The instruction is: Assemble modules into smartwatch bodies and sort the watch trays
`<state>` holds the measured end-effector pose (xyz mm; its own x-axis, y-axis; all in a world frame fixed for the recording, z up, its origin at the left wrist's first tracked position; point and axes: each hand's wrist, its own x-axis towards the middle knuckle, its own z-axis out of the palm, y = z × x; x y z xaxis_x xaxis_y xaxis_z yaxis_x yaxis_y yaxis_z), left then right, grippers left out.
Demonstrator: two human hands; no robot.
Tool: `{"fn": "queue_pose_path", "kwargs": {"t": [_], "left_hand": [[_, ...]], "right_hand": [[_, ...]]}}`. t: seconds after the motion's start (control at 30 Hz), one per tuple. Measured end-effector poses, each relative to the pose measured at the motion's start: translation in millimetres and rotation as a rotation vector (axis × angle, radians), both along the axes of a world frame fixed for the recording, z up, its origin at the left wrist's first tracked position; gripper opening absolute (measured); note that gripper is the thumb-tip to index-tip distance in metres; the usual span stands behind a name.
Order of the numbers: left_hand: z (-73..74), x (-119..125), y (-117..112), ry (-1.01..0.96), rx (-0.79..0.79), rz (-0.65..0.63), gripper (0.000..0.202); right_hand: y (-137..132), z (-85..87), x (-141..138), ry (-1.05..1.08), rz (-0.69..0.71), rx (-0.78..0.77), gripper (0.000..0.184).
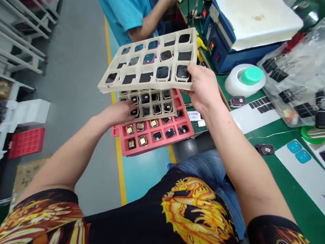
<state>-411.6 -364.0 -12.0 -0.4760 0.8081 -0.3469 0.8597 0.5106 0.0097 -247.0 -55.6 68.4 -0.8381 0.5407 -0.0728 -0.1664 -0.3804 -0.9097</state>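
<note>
My right hand (203, 88) grips the right corner of a beige compartment tray (134, 80), which it holds tilted in the air. Dark, glossy smartwatch-sized screens sit in some of its cells, and flat black pieces sit in others. Beneath it, my left hand (119, 113) has its fingers over the edge of a second beige tray (149, 105) holding small dark square parts. That tray rests on a red compartment tray (150, 147) with gold-framed square parts in its cells. The upper tray hides part of the lower one.
A co-worker in a blue shirt (125, 4) works beyond the trays. On the green bench stand a blue heating machine (240, 58) with a white pad, a white round holder (245, 79), and a plastic bag of black clips (306, 71). Shelves line the far left.
</note>
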Motion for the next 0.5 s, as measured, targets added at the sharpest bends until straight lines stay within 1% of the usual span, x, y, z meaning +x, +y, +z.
{"fn": "queue_pose_path", "kwargs": {"t": [0.1, 0.17, 0.23, 0.3, 0.37, 0.43, 0.5], "left_hand": [[1.7, 15, 4, 0.130, -0.065, -0.056, 0.040], [-0.2, 27, 0, 0.201, -0.049, -0.054, 0.040], [-3.4, 36, -7, 0.252, 0.007, -0.023, 0.041], [-7.5, 44, -14, 0.288, 0.111, 0.029, 0.043], [-12.7, 51, -13, 0.331, 0.256, 0.093, 0.044], [-19.8, 59, 1, 0.355, 0.427, 0.142, 0.044], [-28.6, 67, 27, 0.328, 0.564, 0.125, 0.044]], "right_hand": [[-2, 5.9, 3, 0.010, 0.005, -0.013, 0.047], [-4, 10.2, 6, -0.001, 0.002, -0.016, 0.048], [-6, 14.8, 9, -0.012, -0.004, -0.014, 0.048], [-8, 19.0, 12, -0.020, -0.005, -0.016, 0.048], [-8, 22.5, 15, -0.022, -0.010, -0.023, 0.047], [-9, 25.1, 17, -0.013, -0.023, -0.036, 0.047], [-11, 27.9, 19, -0.003, -0.030, -0.066, 0.046]]}}
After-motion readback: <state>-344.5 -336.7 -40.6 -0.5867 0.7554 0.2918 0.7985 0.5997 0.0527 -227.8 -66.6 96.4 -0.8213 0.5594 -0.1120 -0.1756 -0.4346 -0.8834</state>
